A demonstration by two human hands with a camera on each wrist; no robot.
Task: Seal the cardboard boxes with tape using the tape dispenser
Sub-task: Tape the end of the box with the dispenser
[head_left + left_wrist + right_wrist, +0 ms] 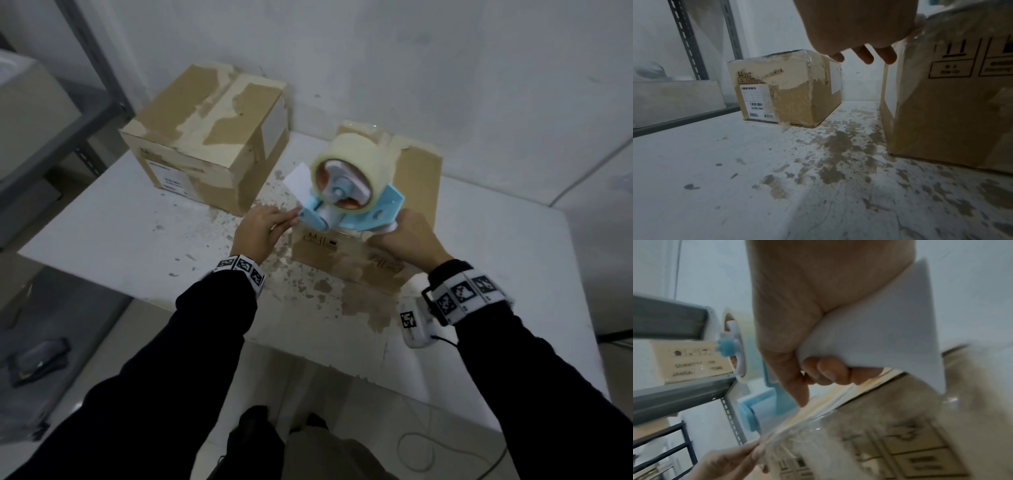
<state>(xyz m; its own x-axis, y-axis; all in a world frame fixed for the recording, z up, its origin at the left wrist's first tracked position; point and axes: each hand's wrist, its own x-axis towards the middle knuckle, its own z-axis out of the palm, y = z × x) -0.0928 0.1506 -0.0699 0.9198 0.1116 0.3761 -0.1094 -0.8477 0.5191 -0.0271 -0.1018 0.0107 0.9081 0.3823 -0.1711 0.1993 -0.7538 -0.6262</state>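
Head view: right hand (409, 240) wraps the white handle of a light-blue plastic tape dispenser (346, 202) carrying a fat roll of clear tape, held over the near edge of a brown cardboard box (416, 178) on the right of a white, paint-chipped counter (120, 240). Left hand (258, 229) at the dispenser's front end, fingers (286, 216) pinching the clear tape end beside the box's near left corner. A second brown cardboard box with torn, peeled patches (205, 137) sits back left, well apart from the first.

Left wrist view: fingertips (865, 55) point downward beside the near box (951, 105); a crinkled film of tape lies against its upper corner. Peeled box (789, 97) beyond, shipping label on its face. Grey metal shelving (688, 43) at left.

Right wrist view: fingers (826, 369) curled tight round the white handle (879, 337); blue frame and tape roll (735, 344) beyond. Left hand (729, 462) pinches stretched clear tape (797, 434) on the box edge.
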